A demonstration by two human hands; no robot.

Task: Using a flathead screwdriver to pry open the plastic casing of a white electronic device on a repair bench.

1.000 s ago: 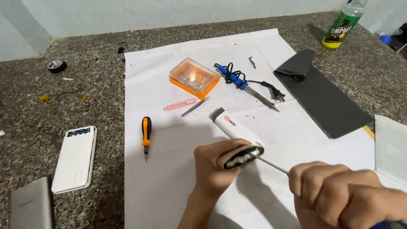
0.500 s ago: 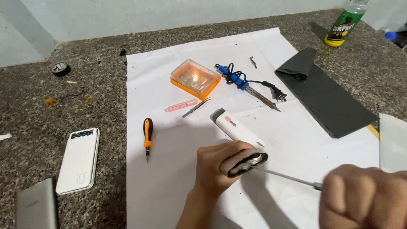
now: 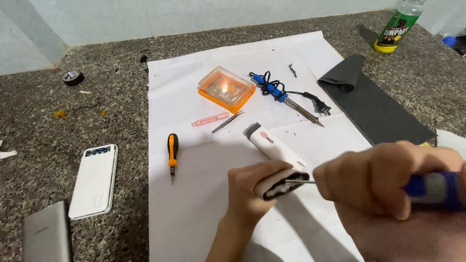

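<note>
Blue-handled screwdriver (image 3: pixel 432 190) gripped by right hand (image 3: pixel 388 179), tip seemingly inside white casing (image 3: pixel 284 184) clasped by left hand (image 3: pixel 252 187).

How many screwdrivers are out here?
2: an orange-handled screwdriver lying on the white paper, and a blue-handled screwdriver in the right hand. More may be hidden.

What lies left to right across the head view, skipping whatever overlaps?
Grey device → white power bank → orange-handled screwdriver → orange clear-lidded case → soldering iron → dark mat. In front, the left hand grips the white trimmer; the right hand holds a blue-handled screwdriver.
</note>
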